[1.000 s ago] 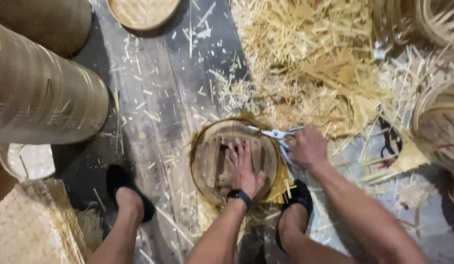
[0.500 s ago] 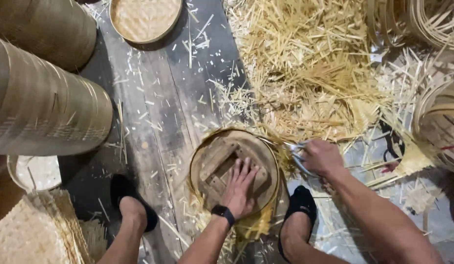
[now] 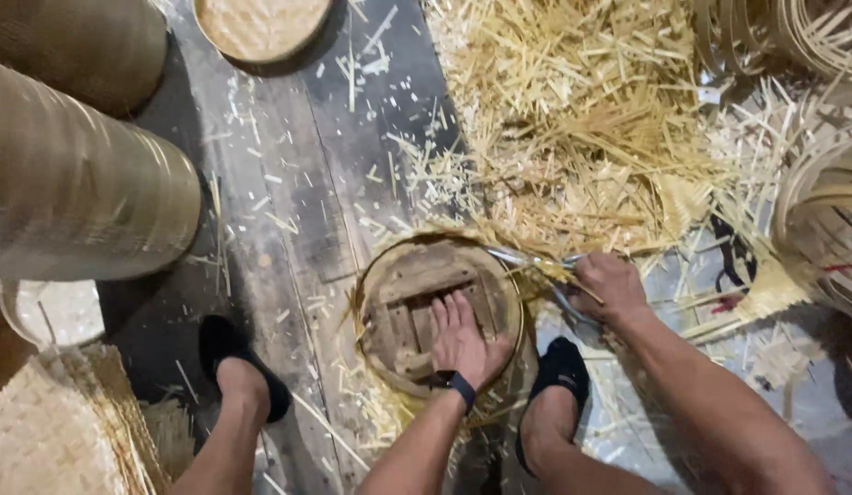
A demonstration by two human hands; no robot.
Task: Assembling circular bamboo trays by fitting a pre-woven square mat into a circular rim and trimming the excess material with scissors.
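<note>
Left hand (image 3: 464,341) laid flat, fingers spread a little, palm pressing down on the wooden slats of a round bamboo lid (image 3: 437,312). Dark wristband (image 3: 462,389) just behind the hand. Lid lying on the dark plank floor (image 3: 288,211), between the two feet in black slip-on shoes: left shoe (image 3: 233,353) well off to one side, right shoe (image 3: 559,367) just beside the lid's rim. Frayed woven bamboo poking out all around the rim, thickest on the near side.

Right hand (image 3: 611,284) closed around the handles of scissors (image 3: 541,268), blades pointing toward the lid's far right edge and meeting the woven fringe there. Whether the blades stand apart or together: cannot tell, too small and partly hidden by splints.

Beyond the lid, a big heap of pale bamboo offcuts (image 3: 582,119) spread over the floor, with loose slivers scattered across the planks. At the top edge, a round woven tray (image 3: 261,26). On the left, large cylinders of stacked bamboo hoops lying on their sides (image 3: 73,183), one above the other in the view. Below them a small pale dish-like round (image 3: 50,312), and in the lower left corner a sheet of woven bamboo matting (image 3: 41,440). On the right, coils of bamboo strip and hoop frames (image 3: 820,220), with flat woven scraps lying near them on a lighter patch of floor.
</note>
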